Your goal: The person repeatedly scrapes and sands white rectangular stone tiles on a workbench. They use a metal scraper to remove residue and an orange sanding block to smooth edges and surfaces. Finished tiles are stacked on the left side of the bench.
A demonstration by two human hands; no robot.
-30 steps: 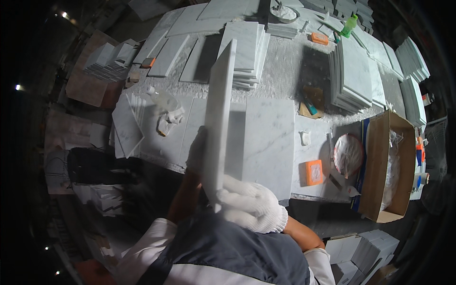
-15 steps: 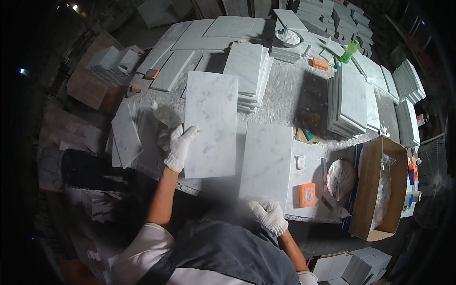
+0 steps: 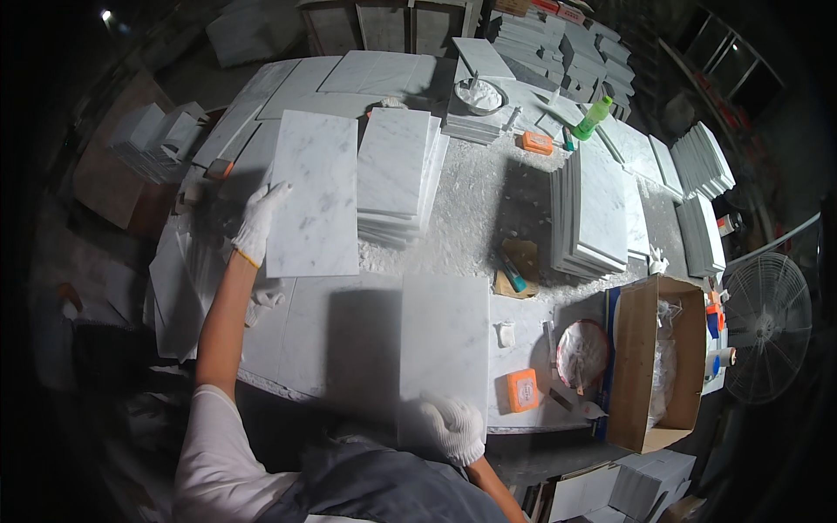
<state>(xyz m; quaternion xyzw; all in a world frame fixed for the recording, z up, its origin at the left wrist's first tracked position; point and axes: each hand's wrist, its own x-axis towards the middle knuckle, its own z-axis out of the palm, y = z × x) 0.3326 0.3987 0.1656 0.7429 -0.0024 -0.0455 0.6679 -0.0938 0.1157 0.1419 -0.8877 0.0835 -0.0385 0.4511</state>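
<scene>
My left hand point(image 3: 255, 225), in a white knit glove, grips a white grey-veined marble tile point(image 3: 314, 196) by its left edge, holding it raised and tilted over the worktable point(image 3: 288, 349). A second marble tile point(image 3: 445, 340) lies lengthwise in front of me. On its near end rests my right hand point(image 3: 455, 427), also gloved, with the fingers curled in; whatever may be inside them is hidden. Just beyond the raised tile stands a stack of similar tiles point(image 3: 392, 166).
Another tile stack point(image 3: 602, 209) stands right of centre. To the right are an orange block point(image 3: 522, 390), a round plastic-wrapped dish point(image 3: 581, 353), a cardboard box point(image 3: 654, 366) and a fan point(image 3: 765, 327). Farther back are a bowl of white paste point(image 3: 479, 96) and a green bottle point(image 3: 593, 118).
My left hand has carried the raised tile farther away, toward the tile stack. My right hand stays at the near end of the lying tile. The whole view has shifted.
</scene>
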